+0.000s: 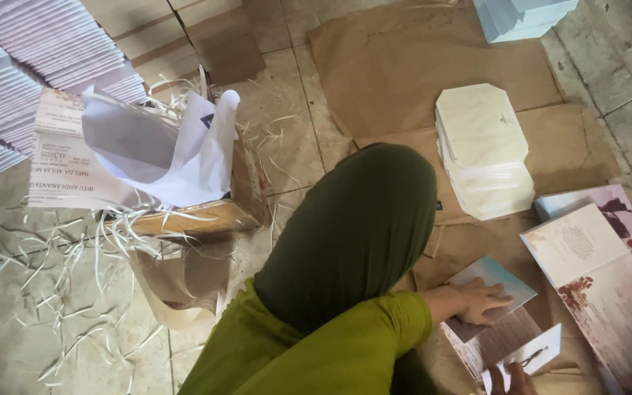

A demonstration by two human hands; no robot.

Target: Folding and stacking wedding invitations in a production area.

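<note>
Head view. A person in a green sleeve knelt on the floor, seen from above. That person's hand (480, 300) lay flat, fingers spread, pressing on a pale blue card (505, 281) and gripping nothing. The card sat below the white stack (483, 150), well apart from it, on top of a printed sheet (495, 340).

A second hand (512, 380) showed only as fingertips at the bottom edge, further below the stack. It touched a small white card (534, 355). I could not tell how far it was closed, nor for certain whose it was; it was probably the wearer's right hand. The wearer's left hand was out of view.

Open folders (594, 271) lay below and right of the stack. Brown paper (404, 66) covered the floor under and left of it. Far left of it stood a box (206, 219) with crumpled white paper (162, 146) among paper shreds (74, 249).

Judgement: the step looked like seating the blue card square on the sheet. It was best done with the palm kept flat and even, edges aligned before pressure went on, and the white card kept clear of the pressing hand. A slip sideways would skew it.
</note>
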